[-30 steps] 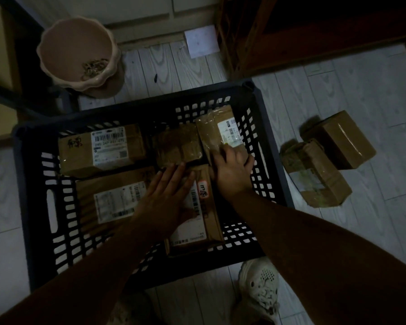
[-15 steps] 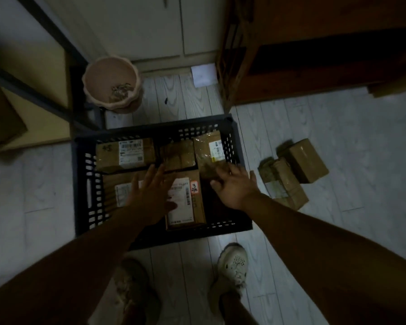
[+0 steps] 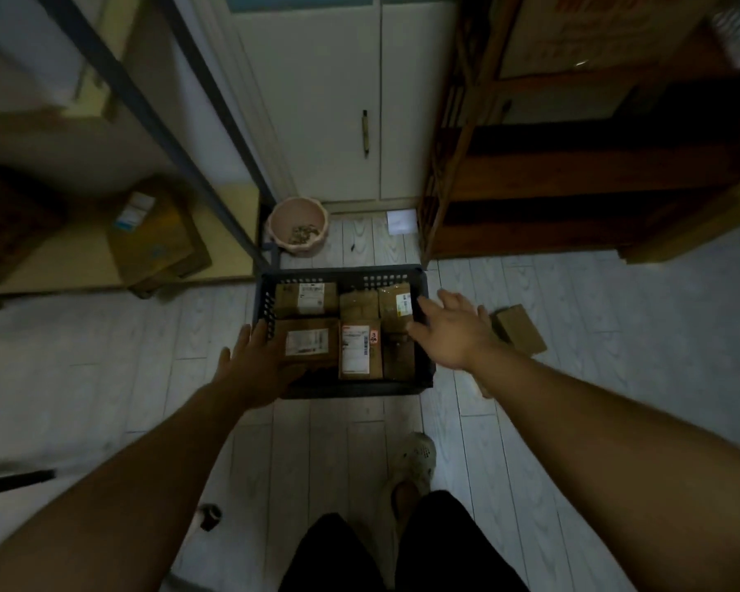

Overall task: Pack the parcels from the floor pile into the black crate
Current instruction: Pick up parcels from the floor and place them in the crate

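Note:
The black crate [image 3: 342, 275] stands on the floor ahead of me, filled with several brown cardboard parcels bearing white labels, among them a labelled parcel [image 3: 306, 341] at its front left. My left hand [image 3: 257, 365] hovers open over the crate's front left corner, holding nothing. My right hand [image 3: 449, 331] is open above the crate's right rim, fingers spread, empty. A brown parcel [image 3: 520, 329] lies on the floor just right of the crate, partly hidden behind my right hand and wrist.
A pink pot [image 3: 298, 224] stands behind the crate. A dark wooden shelf unit [image 3: 573, 177] is at the right, a metal rack with boxes [image 3: 154, 237] at the left, white cabinet doors [image 3: 338, 100] behind. My shoe [image 3: 415, 459] is near the crate's front.
Both hands have lifted off the parcels in the crate and spread apart. My head has risen, so the crate looks smaller. The right hand moved right, toward the floor parcels.

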The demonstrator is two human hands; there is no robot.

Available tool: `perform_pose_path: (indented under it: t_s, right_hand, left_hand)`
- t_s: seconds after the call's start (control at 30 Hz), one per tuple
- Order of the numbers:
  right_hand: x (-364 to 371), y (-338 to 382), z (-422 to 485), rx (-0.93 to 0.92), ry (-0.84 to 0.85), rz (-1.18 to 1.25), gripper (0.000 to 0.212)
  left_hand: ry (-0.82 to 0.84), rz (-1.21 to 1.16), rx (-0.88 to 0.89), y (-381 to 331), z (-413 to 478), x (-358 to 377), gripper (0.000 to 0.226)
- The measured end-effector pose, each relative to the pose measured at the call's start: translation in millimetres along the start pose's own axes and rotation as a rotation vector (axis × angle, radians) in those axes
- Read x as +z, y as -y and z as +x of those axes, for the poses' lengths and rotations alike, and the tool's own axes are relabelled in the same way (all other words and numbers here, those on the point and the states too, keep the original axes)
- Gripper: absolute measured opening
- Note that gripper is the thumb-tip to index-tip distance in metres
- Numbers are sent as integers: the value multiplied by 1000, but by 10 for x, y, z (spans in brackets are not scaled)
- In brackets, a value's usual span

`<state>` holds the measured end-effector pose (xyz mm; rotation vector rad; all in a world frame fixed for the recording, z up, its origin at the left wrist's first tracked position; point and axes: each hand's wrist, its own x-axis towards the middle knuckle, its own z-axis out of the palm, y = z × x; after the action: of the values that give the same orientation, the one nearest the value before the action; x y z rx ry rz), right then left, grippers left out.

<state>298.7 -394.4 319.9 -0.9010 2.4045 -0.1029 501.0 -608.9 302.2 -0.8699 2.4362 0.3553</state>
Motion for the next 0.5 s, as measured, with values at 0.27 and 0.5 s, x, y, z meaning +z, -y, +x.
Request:
perform_pose_path:
  t_s: [0.27, 0.5]
  right_hand:
    - [-691, -347, -1358, 170, -131, -46, 67]
    - [-1139, -1055, -2339, 253, -258, -121, 65]
  left_hand:
    - [-132, 77, 67, -304, -735, -578, 82]
    - [-245, 56, 232, -1241, -1218, -945, 85]
